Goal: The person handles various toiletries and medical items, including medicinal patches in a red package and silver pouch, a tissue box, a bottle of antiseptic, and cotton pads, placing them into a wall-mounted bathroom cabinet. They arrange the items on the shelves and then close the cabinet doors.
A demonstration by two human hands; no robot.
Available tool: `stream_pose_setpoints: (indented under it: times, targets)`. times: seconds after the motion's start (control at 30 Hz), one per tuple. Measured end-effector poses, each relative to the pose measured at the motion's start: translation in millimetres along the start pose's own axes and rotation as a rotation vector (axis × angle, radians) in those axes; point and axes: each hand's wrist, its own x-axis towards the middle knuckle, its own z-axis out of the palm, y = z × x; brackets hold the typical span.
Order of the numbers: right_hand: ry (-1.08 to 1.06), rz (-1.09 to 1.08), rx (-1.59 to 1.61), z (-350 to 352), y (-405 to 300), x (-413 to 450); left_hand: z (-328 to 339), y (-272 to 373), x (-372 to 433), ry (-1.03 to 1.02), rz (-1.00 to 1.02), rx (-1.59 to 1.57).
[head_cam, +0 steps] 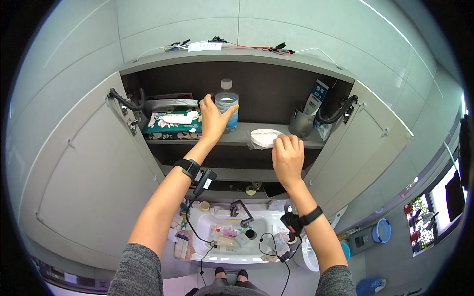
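Note:
A clear plastic bottle (231,99) with a white cap and blue label stands upright on the cabinet's upper shelf. My left hand (213,119) is at its front left, thumb across the label and fingers along the left side. Whether it grips the bottle cannot be made out. In my right hand (289,155), by the shelf's front edge, is a clear plastic bag of round white pads (264,138), pinched at its right end. Left of the bottle lies a green floral tissue pack (174,129), with a white tube-like item (178,118) on top.
Cabinet doors stand open at left (89,177) and right (366,148). A grey cup (300,124) holding a blue-and-white box (316,97) stands on the shelf's right side. Below are a dark faucet (244,214) and a white sink (255,255) with several items in it. Cables hang from both wrists.

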Motion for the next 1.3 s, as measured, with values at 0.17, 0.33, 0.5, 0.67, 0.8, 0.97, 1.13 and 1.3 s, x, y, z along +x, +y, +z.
stream_pose_setpoints:
  times: [0.17, 0.33, 0.5, 0.67, 0.8, 0.97, 1.13, 1.3]
  targets:
    - [-0.036, -0.068, -0.086, 37.2, 8.5, 7.2, 1.7, 21.3, 29.3, -0.063, -0.031, 0.306]
    - [-0.050, -0.097, -0.135, 46.7, 8.5, 7.1, -4.1, 18.1, 52.9, -0.281, -0.106, 0.283]
    - [-0.050, -0.101, -0.167, 53.3, 12.3, 3.5, -6.6, 7.3, 55.1, -0.270, 0.048, -0.148]
    - [-0.236, -0.068, -0.252, 59.5, 16.6, -2.4, -2.4, 17.9, 45.3, -0.208, 0.104, 0.235]
    - [-0.259, -0.051, -0.236, 63.3, 17.7, -2.8, -7.2, -1.9, 59.7, -0.321, 0.153, 0.063]
    - [-0.198, 0.040, -0.107, 70.4, 10.1, -4.8, -7.0, 1.8, 53.9, -0.252, 0.188, 0.120]
    - [-0.223, 0.075, -0.115, 78.4, 6.1, -3.4, -12.8, 10.8, 57.7, -0.417, 0.091, 0.260]
    - [-0.231, 0.079, -0.112, 83.0, 8.4, -0.2, -27.0, 1.8, 68.0, -0.575, 0.093, 0.245]
